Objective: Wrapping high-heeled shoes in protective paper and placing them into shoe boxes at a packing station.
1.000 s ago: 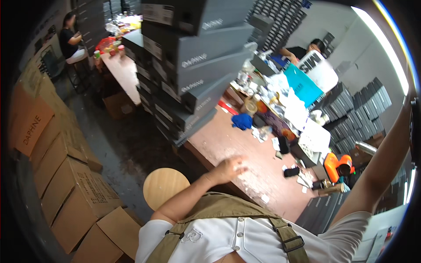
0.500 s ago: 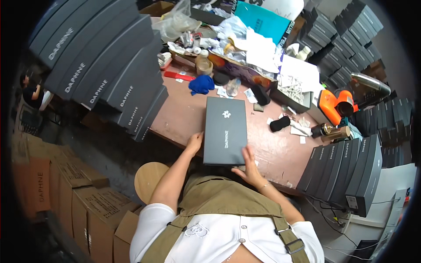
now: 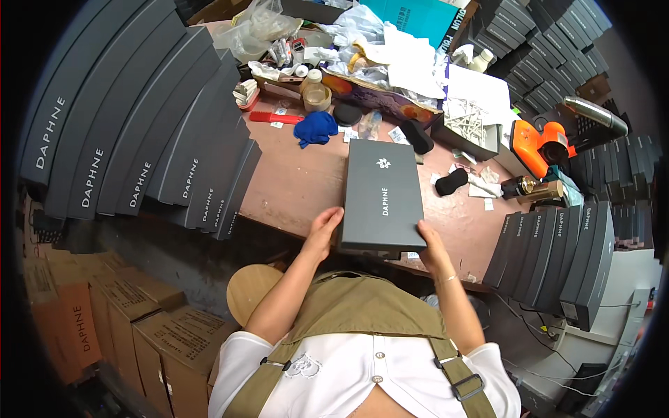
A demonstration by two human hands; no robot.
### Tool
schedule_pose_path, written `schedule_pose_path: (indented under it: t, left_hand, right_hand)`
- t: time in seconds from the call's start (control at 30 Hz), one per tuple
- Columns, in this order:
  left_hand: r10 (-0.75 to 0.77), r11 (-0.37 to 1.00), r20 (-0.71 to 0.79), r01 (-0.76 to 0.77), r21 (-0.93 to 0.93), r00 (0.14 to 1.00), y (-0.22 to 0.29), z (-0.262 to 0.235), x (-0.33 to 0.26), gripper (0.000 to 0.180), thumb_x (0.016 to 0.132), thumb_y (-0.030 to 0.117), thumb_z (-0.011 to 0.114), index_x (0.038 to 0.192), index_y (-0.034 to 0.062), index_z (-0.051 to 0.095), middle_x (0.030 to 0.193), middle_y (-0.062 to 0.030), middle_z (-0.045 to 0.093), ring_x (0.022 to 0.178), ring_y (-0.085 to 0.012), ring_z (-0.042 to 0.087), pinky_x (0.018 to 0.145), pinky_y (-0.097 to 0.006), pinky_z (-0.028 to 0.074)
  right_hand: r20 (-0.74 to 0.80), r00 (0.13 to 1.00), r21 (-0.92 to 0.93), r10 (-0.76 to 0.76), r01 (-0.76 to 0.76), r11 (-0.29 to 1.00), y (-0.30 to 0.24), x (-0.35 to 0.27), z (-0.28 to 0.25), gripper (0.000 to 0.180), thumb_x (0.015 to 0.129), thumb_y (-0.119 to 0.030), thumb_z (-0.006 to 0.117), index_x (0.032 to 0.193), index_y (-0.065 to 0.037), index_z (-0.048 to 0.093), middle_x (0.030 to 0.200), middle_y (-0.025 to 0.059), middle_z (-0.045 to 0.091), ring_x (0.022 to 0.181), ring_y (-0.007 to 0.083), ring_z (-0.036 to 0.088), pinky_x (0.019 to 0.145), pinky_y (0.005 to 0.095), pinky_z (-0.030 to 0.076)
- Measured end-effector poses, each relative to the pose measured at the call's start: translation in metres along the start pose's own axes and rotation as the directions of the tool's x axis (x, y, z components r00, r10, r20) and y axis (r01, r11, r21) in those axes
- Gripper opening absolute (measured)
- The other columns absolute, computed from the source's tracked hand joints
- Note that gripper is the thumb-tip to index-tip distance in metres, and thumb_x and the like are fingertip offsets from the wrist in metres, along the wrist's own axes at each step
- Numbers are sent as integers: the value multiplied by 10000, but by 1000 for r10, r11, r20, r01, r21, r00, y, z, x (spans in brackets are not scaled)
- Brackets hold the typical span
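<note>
A flat dark grey box point(image 3: 382, 195) with a small white flower mark lies lengthwise on the reddish-brown table point(image 3: 300, 188), its near end at the table's front edge. My left hand point(image 3: 323, 230) grips the box's near left corner. My right hand point(image 3: 432, 245) grips its near right corner. Both forearms come up from my body at the lower edge, over an olive apron.
A tall stack of dark grey boxes point(image 3: 139, 125) leans at the left, another stack point(image 3: 557, 251) stands at the right. Behind the box lie a blue cloth point(image 3: 315, 128), papers, tape roll, black pads and an orange tool point(image 3: 540, 146). Cardboard cartons point(image 3: 104, 320) and a round wooden stool point(image 3: 252, 299) stand below.
A second ago my left hand rested bare on the table and my right arm was raised. Since then a dark grey box has come down onto the table between both hands.
</note>
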State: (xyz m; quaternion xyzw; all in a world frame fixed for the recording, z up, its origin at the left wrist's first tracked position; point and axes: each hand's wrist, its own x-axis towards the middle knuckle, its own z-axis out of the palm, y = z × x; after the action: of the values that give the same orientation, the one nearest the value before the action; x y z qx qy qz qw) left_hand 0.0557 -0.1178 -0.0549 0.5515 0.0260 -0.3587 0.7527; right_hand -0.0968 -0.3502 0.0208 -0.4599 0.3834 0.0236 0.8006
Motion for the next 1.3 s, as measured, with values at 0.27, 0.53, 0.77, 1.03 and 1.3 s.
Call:
schedule_pose_path:
  t: [0.27,0.53,0.77,1.03,1.3]
  left_hand:
    - [155,920,152,-199,338,976,113,-105,-2,779,863,481,621,1441,62,310,1469,-192,324,1368,-339,299,1122,-457,192]
    - [37,519,431,-386,763,902,103,-25,-20,366,834,240,695,1085,-15,618,1111,-170,614,1040,-315,591,897,-369,476]
    - [-159,575,822,-625,527,547,5,56,-42,376,873,271,645,1113,-16,605,1066,-178,624,1011,-322,595,887,-378,475]
    - [-258,511,754,-577,637,604,5,60,-33,354,873,225,625,1134,-12,591,1040,-206,624,1012,-345,590,898,-393,465]
    - [187,972,76,-174,-159,979,9,21,40,539,918,193,559,1390,26,360,1417,-150,370,1300,-251,382,1058,-376,330]
  right_hand:
    - [493,733,-703,-469,653,281,24,2,114,747,774,-290,748,1374,-31,386,1305,252,469,1179,371,483,1001,432,391]
    - [35,971,-997,-238,49,55,54,60,-16,361,770,-150,686,1094,-83,543,1383,193,392,1271,388,379,960,612,334]
    - [200,735,-980,-648,141,-142,41,30,19,257,808,-113,635,1034,-60,526,1177,206,541,1057,404,520,899,508,408]
    - [109,792,-790,-601,436,431,8,12,64,161,829,-59,597,978,-27,546,1003,219,580,919,404,569,783,428,467]
    - [592,585,-647,-554,755,107,-39,23,124,636,778,-116,633,1368,-75,399,1337,204,473,1156,393,510,977,445,413]
